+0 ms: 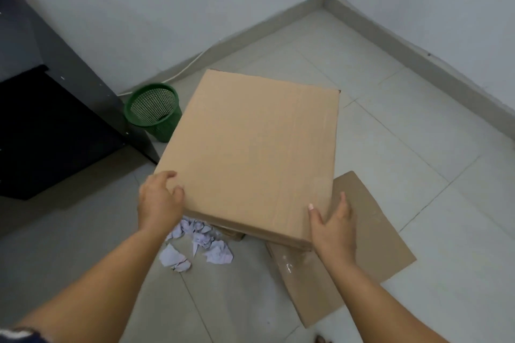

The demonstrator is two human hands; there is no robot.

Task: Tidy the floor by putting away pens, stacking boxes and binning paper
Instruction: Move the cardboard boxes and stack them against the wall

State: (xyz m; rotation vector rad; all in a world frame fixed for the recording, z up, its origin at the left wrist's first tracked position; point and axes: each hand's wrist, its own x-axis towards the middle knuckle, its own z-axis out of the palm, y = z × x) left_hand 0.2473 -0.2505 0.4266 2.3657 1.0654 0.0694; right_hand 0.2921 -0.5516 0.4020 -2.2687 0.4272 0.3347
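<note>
Head view, box: a large brown cardboard box (250,153) is held between both hands above the floor (418,125); its flat top faces the camera, and its long axis runs away from the person, toward the corner of the room.
Head view, left hand: the left hand (160,200) grips the near left corner of the box; its fingers (170,175) are curled over the top edge.
Head view, right hand: the right hand (333,220) presses against the near right side of the box, thumb on top and the other fingers nearly straight along the side.
Head view, other cardboard: a flattened piece of cardboard (370,237) lies on the floor, under and to the right of the box. Another cardboard edge shows just below the near side of the box; I cannot tell whether the box touches it.
Head view, paper: crumpled paper (200,245) lies on the floor just under the near left corner of the box, closer to the left hand.
Head view, bin: a green basket bin (152,110) stands beside the dark furniture (55,120), left of the box and well apart from the paper.
Judgement, step: the box seems to be going onto a stack, with both hands equally near. The paper is not yet binned. No pens are visible.
</note>
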